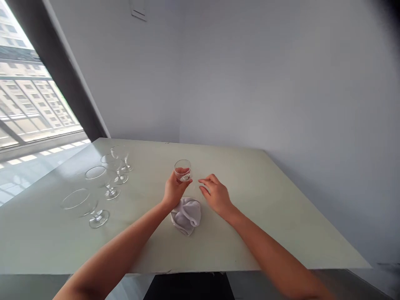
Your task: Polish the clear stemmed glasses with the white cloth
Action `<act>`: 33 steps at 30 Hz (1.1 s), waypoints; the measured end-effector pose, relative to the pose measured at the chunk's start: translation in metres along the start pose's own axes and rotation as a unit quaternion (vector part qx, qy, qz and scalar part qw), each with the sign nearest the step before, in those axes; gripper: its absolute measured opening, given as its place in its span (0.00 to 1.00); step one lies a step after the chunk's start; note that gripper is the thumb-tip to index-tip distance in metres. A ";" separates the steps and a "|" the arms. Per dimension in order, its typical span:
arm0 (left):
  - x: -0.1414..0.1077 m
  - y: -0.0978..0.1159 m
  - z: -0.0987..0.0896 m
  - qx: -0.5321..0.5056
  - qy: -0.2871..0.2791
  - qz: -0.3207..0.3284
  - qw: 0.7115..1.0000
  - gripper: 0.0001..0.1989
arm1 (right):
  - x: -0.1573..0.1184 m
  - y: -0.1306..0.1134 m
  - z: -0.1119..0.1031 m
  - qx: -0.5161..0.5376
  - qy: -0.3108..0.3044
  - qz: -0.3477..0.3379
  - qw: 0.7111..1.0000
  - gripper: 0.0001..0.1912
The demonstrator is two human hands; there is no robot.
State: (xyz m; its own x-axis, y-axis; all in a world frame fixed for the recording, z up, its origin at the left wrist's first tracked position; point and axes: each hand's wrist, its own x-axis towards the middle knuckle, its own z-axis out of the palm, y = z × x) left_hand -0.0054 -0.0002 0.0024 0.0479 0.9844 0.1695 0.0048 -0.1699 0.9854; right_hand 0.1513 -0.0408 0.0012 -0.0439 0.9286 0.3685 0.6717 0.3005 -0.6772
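Observation:
In the head view, my left hand (176, 186) is closed around a clear drinking glass (182, 165), held above the middle of the table with its rim upward. A pale mark shows near the bottom of the glass, and my fingers are visible through its wall. Just to the right, my right hand (215, 193) is in the air with thumb and forefinger apart and nothing between them. A crumpled white cloth (186, 214) lies on the table below and between my hands.
Several clear stemmed glasses stand in a slanting row on the left of the pale table (250, 241), the nearest glass (99, 218) being closest to me. Walls border the table at the back and right. A large window (31, 91) is at the far left.

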 end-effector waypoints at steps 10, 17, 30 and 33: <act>-0.004 -0.012 0.024 0.115 -0.096 0.030 0.988 0.25 | 0.034 0.040 0.005 0.054 0.006 0.083 0.995 0.04; -0.019 -0.045 0.001 0.300 -0.155 0.035 0.940 0.15 | 0.060 0.158 -0.091 -0.051 0.130 0.299 0.944 0.14; -0.013 -0.052 0.001 0.284 -0.148 0.034 0.947 0.09 | 0.071 0.245 -0.150 -0.138 0.222 0.435 0.862 0.10; -0.017 -0.051 0.003 0.238 -0.129 0.035 0.962 0.09 | 0.070 0.239 -0.152 -0.137 0.226 0.434 0.861 0.07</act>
State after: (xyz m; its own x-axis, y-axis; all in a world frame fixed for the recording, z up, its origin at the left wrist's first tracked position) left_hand -0.0039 -0.0089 -0.0507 0.3108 0.9360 0.1650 0.4459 -0.2969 0.8444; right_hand 0.4217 0.0631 -0.0381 0.8133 0.5796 0.0521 0.4588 -0.5836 -0.6700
